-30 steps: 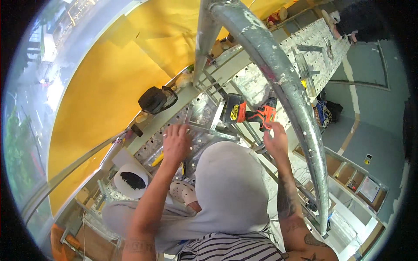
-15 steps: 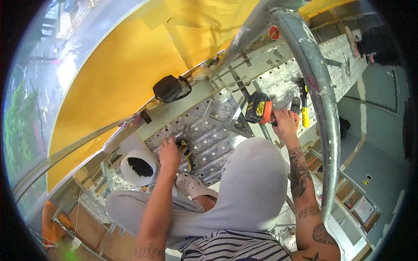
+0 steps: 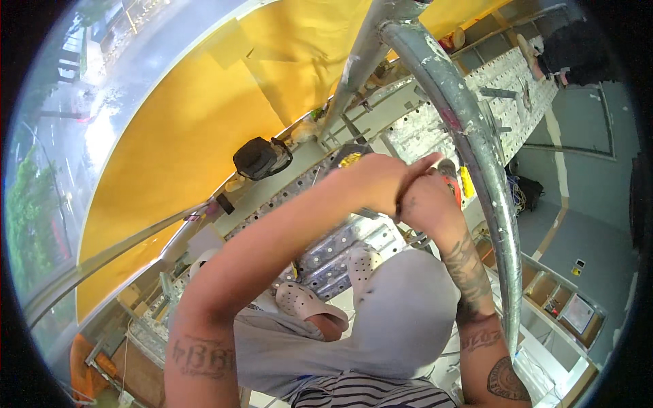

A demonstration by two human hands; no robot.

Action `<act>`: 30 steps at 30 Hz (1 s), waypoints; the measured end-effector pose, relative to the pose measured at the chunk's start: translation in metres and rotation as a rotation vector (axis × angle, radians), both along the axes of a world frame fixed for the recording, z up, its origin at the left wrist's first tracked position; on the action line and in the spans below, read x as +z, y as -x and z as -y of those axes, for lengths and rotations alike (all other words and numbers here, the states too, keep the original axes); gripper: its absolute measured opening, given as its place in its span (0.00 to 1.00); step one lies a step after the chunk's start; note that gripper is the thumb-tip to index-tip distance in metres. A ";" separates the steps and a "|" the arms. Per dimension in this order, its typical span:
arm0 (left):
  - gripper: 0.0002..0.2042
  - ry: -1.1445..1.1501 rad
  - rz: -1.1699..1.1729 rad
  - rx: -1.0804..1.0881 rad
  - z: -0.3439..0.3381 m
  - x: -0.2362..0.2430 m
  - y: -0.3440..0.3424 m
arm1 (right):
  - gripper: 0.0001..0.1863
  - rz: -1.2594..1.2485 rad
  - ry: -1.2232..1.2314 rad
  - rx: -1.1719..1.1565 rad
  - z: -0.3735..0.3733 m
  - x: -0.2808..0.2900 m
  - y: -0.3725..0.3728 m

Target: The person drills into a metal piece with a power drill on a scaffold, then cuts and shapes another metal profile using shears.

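A cordless drill with a red and black body is gripped in my right hand, in front of my raised knee. Its dark battery with a yellow label pokes out beyond my left hand. My left arm crosses over to the right, and my left hand lies against the drill and beside my right hand. Its fingers are mostly hidden and somewhat blurred, so their grip does not show. Just past the drill's front end is a yellow-handled tool, partly covered by the steel tube.
A bent steel tube rises close to my right arm. Perforated metal planks lie under my clogs. A black bag sits by the yellow sheeting. Another person's dark-clothed legs show at the far right.
My left hand has swung from beside the white bucket across to the drill. My left arm now covers much of the bucket and plank. My right foot has come into view.
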State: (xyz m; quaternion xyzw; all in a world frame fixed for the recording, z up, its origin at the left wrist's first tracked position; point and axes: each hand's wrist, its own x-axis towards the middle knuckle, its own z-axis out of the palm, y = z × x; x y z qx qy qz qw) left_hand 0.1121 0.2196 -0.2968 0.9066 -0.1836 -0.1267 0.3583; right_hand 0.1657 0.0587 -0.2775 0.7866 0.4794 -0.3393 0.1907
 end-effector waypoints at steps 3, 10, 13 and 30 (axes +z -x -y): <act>0.59 0.199 -0.284 0.036 -0.011 0.015 -0.005 | 0.05 0.035 -0.307 -0.001 -0.008 0.027 0.002; 0.58 0.031 -0.019 0.177 -0.034 0.055 0.046 | 0.10 0.051 -0.484 0.065 -0.037 0.076 0.028; 0.56 -0.143 -0.117 0.208 -0.058 0.096 0.069 | 0.24 -0.089 -0.697 0.107 -0.041 0.099 0.029; 0.18 1.119 -0.200 1.519 -0.115 0.026 0.281 | 0.23 0.079 -0.757 0.269 -0.005 -0.211 0.077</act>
